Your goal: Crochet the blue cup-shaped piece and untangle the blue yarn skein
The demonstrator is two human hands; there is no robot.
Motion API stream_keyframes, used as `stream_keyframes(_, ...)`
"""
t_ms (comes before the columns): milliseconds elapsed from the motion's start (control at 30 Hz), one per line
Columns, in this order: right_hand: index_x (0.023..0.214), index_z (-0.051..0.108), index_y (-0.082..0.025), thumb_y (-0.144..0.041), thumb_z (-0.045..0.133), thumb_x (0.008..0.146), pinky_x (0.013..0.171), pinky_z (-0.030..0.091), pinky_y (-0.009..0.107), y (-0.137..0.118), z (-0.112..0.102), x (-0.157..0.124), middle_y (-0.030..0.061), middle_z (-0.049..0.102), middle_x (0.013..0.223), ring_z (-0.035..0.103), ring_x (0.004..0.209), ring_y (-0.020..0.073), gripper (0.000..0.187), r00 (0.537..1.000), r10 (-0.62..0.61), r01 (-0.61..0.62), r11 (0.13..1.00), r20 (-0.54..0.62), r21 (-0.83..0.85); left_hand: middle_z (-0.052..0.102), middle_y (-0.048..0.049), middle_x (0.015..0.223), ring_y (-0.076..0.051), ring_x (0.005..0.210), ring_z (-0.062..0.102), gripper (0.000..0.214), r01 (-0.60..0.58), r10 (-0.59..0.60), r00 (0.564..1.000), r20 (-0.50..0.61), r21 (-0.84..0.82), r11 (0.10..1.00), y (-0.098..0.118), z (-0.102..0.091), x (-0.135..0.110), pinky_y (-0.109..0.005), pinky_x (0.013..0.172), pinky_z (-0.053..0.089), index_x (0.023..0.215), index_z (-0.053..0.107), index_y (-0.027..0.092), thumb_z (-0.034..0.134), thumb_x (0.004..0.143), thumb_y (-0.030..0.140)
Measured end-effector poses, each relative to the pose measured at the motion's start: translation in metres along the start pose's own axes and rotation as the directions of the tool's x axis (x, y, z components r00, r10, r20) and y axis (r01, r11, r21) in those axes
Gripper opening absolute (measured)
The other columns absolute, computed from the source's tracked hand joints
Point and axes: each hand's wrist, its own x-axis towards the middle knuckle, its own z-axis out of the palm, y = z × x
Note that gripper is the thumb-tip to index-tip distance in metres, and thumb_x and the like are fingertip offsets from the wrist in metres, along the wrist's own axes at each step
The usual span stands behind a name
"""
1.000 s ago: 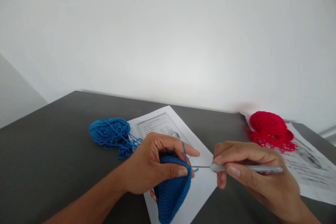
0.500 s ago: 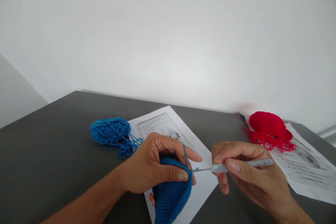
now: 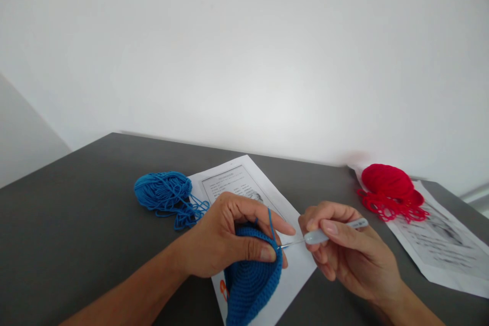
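Blue crochet piece [image 3: 252, 280], blue yarn [image 3: 162, 191], red yarn [image 3: 387, 183], pale grey hook [image 3: 332, 233], white printed sheets [image 3: 244, 186], dark grey bench [image 3: 76, 224].

Bright, soft light for you; sharp centre, bent edges.

The white wall [image 3: 244, 51] fills your upper half, nearly washed out and greying toward the corners. The dark table [image 3: 76, 224] looks matte and evenly lit. Your left hand [image 3: 225, 242] and right hand [image 3: 351, 254] cast only faint, soft-edged shadows onto the paper [image 3: 244, 183] and table. Stitches on the blue crochet piece [image 3: 252, 280] and the thin crochet hook [image 3: 314, 237] read crisply. The table's far edge bows with the wide lens, and the red yarn [image 3: 387, 183] looks slightly soft, with a pink smear just up-left of it.
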Motion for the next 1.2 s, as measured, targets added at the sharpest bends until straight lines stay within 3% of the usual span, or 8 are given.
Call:
stream_keyframes(267,0.083,0.084,-0.016,-0.025,0.086,0.081,0.043,0.057,0.017,-0.001,0.002,0.002,0.0074,0.077,0.068,0.068,0.048,0.0125,0.01,0.988,-0.131,0.125,0.989,-0.081,-0.083,0.081,-0.0074,0.077,-0.018,0.072,0.075,0.019,-0.085,0.094,0.983,-0.159,0.059,0.995,0.0,0.003,0.004,-0.026,0.07,0.057,0.093,0.083,0.013,0.087,0.075,0.017)
stream_keyframes(533,0.088,0.084,-0.016,-0.027,0.089,0.079,0.046,0.058,0.015,0.012,0.017,0.009,0.0071,0.078,0.067,0.07,0.051,0.0119,0.016,0.97,-0.14,0.145,0.989,-0.201,0.015,0.081,-0.0066,0.081,-0.02,0.078,0.074,0.01,-0.124,0.226,0.899,-0.375,0.277,0.953,-0.002,0.006,0.007,-0.028,0.076,0.057,0.083,0.081,0.014,0.084,0.076,0.02)
stream_keyframes(667,0.086,0.084,-0.015,-0.031,0.091,0.076,0.044,0.056,0.014,0.017,0.024,0.011,0.0066,0.077,0.065,0.068,0.048,0.011,0.02,0.963,-0.092,0.115,0.99,-0.252,0.079,0.081,-0.0061,0.081,-0.02,0.078,0.075,0.009,-0.12,0.231,0.889,-0.394,0.286,0.951,-0.003,0.006,0.007,-0.028,0.075,0.057,0.085,0.08,0.014,0.082,0.077,0.017)
stream_keyframes(833,0.08,0.083,-0.014,-0.037,0.09,0.077,0.037,0.048,0.01,0.02,0.025,0.012,0.0039,0.073,0.061,0.063,0.045,0.0081,0.025,0.967,-0.029,0.06,0.992,-0.251,0.115,0.081,-0.0048,0.082,-0.017,0.076,0.073,0.015,-0.133,0.204,0.922,-0.328,0.227,0.965,-0.002,0.005,0.006,-0.025,0.073,0.055,0.089,0.081,0.014,0.085,0.075,0.019)
stream_keyframes(967,0.085,0.084,-0.018,-0.038,0.084,0.085,0.046,0.057,0.017,0.019,0.017,0.009,0.0056,0.076,0.068,0.07,0.053,0.0121,0.02,0.967,-0.152,0.139,0.987,-0.205,-0.074,0.08,-0.0038,0.078,-0.016,0.074,0.07,0.019,-0.124,0.209,0.924,-0.319,0.266,0.956,-0.002,0.004,0.007,-0.025,0.073,0.053,0.095,0.082,0.014,0.083,0.077,0.02)
stream_keyframes(1033,0.091,0.084,-0.022,-0.033,0.08,0.089,0.055,0.061,0.022,0.017,0.013,0.007,0.0055,0.078,0.074,0.073,0.059,0.0141,0.012,0.947,-0.289,0.24,0.927,-0.14,-0.287,0.081,-0.005,0.083,-0.017,0.077,0.071,0.015,-0.104,0.208,0.92,-0.332,0.306,0.946,-0.002,0.004,0.007,-0.026,0.074,0.053,0.092,0.082,0.014,0.082,0.077,0.019)
stream_keyframes(1133,0.101,0.084,-0.027,-0.021,0.076,0.092,0.063,0.062,0.025,0.014,0.011,0.004,0.0033,0.078,0.079,0.074,0.064,0.0141,0.013,0.887,-0.46,0.399,0.716,0.043,-0.572,0.08,-0.005,0.086,-0.018,0.079,0.07,0.019,-0.077,0.207,0.919,-0.335,0.363,0.929,-0.005,0.004,0.008,-0.027,0.075,0.053,0.096,0.082,0.014,0.079,0.078,0.018)
stream_keyframes(1200,0.103,0.084,-0.029,-0.015,0.074,0.091,0.062,0.061,0.025,0.012,0.014,0.003,0.003,0.077,0.078,0.073,0.064,0.0143,0.021,0.848,-0.506,0.471,0.587,0.156,-0.658,0.079,-0.0042,0.083,-0.018,0.079,0.069,0.023,-0.064,0.204,0.925,-0.321,0.396,0.916,-0.007,0.004,0.007,-0.028,0.076,0.052,0.1,0.082,0.014,0.078,0.078,0.018)
